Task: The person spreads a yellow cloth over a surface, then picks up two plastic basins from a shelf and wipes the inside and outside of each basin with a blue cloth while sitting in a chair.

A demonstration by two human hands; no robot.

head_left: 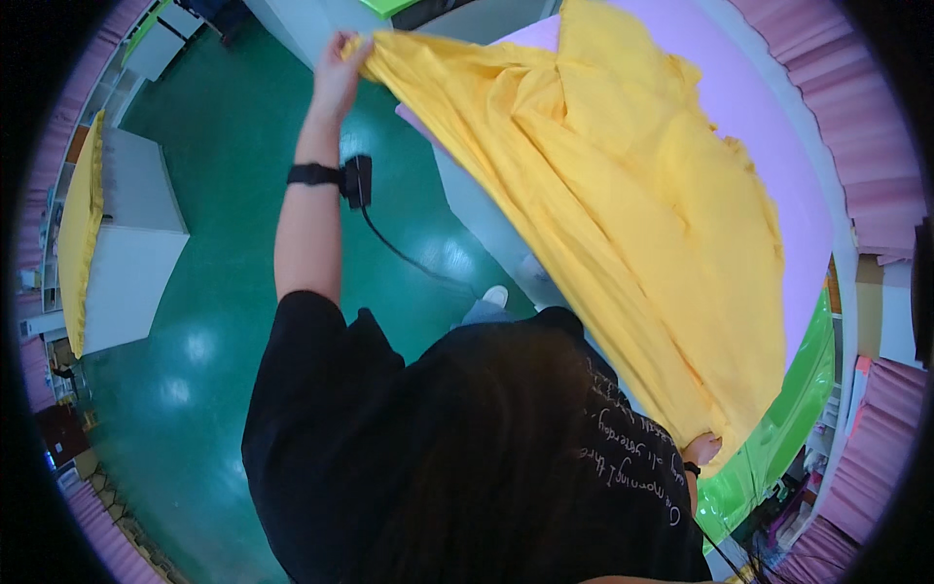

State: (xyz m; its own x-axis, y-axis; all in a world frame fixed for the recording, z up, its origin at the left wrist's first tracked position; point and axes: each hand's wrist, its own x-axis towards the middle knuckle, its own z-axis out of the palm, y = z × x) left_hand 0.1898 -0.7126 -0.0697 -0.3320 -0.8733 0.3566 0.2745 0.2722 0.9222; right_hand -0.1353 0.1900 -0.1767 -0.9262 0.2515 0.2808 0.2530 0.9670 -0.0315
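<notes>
A large yellow cloth [623, 185] with a frilled far edge stretches across the view, its near edge pulled into long folds. At the top, my left hand [341, 78] is raised with its fingers closed on one corner of the cloth. My right hand [702, 449], low on the right, is closed on the cloth's other near end. Much of the cloth lies over a lilac surface [803, 224], which shows beyond the frill. The near edge hangs in the air between my hands, in front of my body.
Beneath the lower right end of the cloth lies a glossy green cover [793, 419]. A white table [136, 253] with a yellow top stands at the left on the green floor [233, 127]. Pink curtains [827, 58] line the room. A cable [409, 255] trails from my left wrist.
</notes>
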